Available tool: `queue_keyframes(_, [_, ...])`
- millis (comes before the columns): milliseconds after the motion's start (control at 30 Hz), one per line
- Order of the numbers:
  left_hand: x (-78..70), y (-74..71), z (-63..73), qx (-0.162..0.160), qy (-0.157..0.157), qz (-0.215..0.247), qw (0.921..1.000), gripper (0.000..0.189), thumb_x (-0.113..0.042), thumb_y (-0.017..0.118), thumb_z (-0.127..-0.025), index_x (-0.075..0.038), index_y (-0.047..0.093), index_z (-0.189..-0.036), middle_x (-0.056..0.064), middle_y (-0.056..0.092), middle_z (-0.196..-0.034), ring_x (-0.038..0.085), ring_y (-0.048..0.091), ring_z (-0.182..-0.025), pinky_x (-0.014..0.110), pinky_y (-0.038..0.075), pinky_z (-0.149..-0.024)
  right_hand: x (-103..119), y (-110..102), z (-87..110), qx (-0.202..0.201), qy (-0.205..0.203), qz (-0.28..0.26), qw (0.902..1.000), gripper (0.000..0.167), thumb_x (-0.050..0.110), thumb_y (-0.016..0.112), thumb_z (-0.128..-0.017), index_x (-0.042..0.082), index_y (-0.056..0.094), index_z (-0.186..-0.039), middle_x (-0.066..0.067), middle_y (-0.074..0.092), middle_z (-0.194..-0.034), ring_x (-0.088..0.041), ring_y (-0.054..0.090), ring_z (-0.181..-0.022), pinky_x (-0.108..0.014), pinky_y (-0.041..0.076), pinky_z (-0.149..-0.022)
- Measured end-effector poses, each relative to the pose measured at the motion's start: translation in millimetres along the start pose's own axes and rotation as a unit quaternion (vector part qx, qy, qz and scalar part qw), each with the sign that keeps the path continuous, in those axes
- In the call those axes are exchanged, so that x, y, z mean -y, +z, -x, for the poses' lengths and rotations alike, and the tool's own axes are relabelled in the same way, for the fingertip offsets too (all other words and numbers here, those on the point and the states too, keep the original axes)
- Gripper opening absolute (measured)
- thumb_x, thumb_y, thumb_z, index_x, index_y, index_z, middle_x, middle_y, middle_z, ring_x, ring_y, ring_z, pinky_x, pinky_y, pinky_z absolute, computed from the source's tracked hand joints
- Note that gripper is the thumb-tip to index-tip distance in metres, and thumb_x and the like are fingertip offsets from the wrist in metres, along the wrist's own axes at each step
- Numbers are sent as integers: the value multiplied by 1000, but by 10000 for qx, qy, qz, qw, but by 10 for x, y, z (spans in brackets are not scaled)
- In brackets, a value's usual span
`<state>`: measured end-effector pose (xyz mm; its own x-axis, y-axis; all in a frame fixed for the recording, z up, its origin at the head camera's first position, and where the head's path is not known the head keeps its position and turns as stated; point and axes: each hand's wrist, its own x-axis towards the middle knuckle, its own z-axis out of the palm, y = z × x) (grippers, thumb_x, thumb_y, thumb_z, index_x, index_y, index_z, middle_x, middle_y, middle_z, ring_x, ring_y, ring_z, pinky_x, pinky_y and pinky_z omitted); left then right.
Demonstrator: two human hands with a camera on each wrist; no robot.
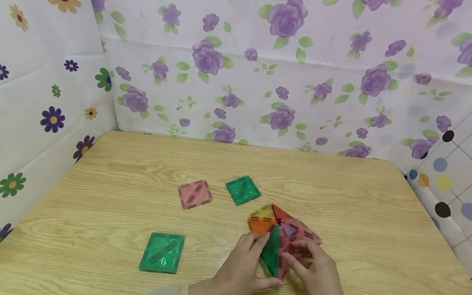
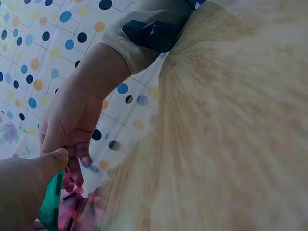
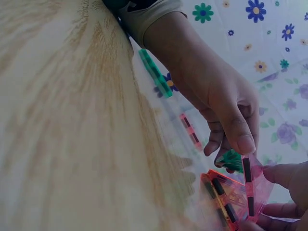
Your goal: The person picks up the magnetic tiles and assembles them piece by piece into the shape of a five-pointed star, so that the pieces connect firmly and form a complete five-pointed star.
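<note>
In the head view, translucent magnetic tiles form a cluster near the front of the table. My left hand (image 1: 238, 267) holds a green triangular tile (image 1: 270, 253) at the cluster's near side, its thumb at the bottom corner. Right against that tile stands a pink tile (image 1: 283, 258), pinched by my right hand (image 1: 317, 270) at its right face. Behind them are an orange tile (image 1: 261, 226), a red tile (image 1: 281, 214) and another pink tile (image 1: 305, 233). The right wrist view shows the pink tile (image 3: 260, 185) upright with black magnet strips along its edge.
A green square tile (image 1: 162, 252) lies flat at the left front. Farther back lie a pink square tile (image 1: 195, 194) and a second green square (image 1: 243, 190). Flowered cloth (image 1: 240, 75) hangs behind the wooden table (image 1: 107, 189), with dotted cloth (image 1: 457, 179) on the right.
</note>
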<state>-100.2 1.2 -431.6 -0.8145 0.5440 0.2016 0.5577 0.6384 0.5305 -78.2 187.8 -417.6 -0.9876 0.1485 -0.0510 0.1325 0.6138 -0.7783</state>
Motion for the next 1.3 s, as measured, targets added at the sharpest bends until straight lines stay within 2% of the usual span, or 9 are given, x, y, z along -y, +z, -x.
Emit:
queue_keyframes(133, [-7, -4, -3, -9, -49, 10, 10000, 89, -58, 72, -76, -4, 45, -142, 3, 51, -121, 13, 48, -109, 26, 52, -92, 12, -3, 0, 3, -40, 229, 9997, 30, 29, 73, -84, 14, 65, -108, 2, 67, -94, -7, 61, -85, -16, 51, -67])
queue_keyframes(367, [-6, 0, -13, -139, 34, 200, 9997, 89, -56, 72, -77, -1, 45, -141, 3, 46, -123, 12, 48, -113, 27, 50, -96, 34, 10, -1, 176, 223, -221, 9994, 30, 24, 73, -85, 13, 64, -112, -3, 64, -96, -9, 60, -79, -21, 52, -56])
queue_keyframes(500, [-10, 9, -23, -158, -35, 256, 9995, 86, -58, 70, -78, -1, 47, -140, 2, 46, -123, 11, 47, -113, 27, 50, -96, 38, 27, 21, 101, -10, -169, 9998, 31, 25, 73, -85, 12, 65, -111, -2, 62, -101, -7, 60, -80, -18, 53, -61])
queue_keyframes(633, [-13, 16, -32, -287, -7, -18, 9996, 84, -61, 67, -78, -4, 52, -136, 1, 48, -118, 11, 47, -108, 26, 50, -94, 34, 38, 48, -71, -248, 69, 9996, 30, 26, 74, -84, 13, 65, -110, 1, 61, -101, -3, 58, -82, -14, 51, -69])
queue_keyframes(800, [-5, 12, -21, -507, 116, -526, 9973, 84, -67, 66, -74, -9, 56, -133, -3, 52, -109, 9, 46, -97, 23, 48, -85, 26, 42, 54, -59, -222, -9, 9997, 30, 23, 74, -84, 15, 64, -111, 1, 62, -97, -3, 57, -83, -15, 52, -68])
queue_keyframes(933, [2, -29, 8, -536, 162, -536, 9970, 85, -69, 65, -74, -12, 54, -136, -3, 54, -110, 9, 48, -98, 25, 47, -86, 26, 22, 63, -106, -224, 67, 9997, 32, 28, 74, -84, 18, 64, -112, 3, 63, -97, -4, 57, -84, -16, 51, -69])
queue_keyframes(1033, [10, -102, 33, -711, 244, -528, 9958, 83, -67, 66, -74, -13, 54, -135, -2, 55, -113, 11, 50, -101, 29, 49, -88, 39, -16, 81, -247, -361, 159, 9989, 34, 30, 74, -84, 17, 64, -113, 2, 62, -96, -4, 56, -82, -17, 50, -66])
queue_keyframes(1133, [40, -207, 59, -1021, 382, -581, 9923, 80, -61, 72, -72, -12, 55, -132, 0, 56, -114, 13, 52, -103, 32, 50, -89, 72, -65, 101, -476, -563, 240, 9970, 32, 28, 74, -85, 16, 64, -113, 1, 61, -96, -4, 55, -80, -18, 48, -61])
queue_keyframes(1300, [162, -418, 125, -1638, 566, -863, 9811, 80, -53, 79, -68, -13, 55, -132, 3, 57, -113, 15, 55, -103, 34, 50, -88, 171, -103, 147, -934, -1129, 282, 9888, 31, 19, 74, -84, 16, 64, -113, 2, 60, -94, 1, 53, -79, -19, 47, -57])
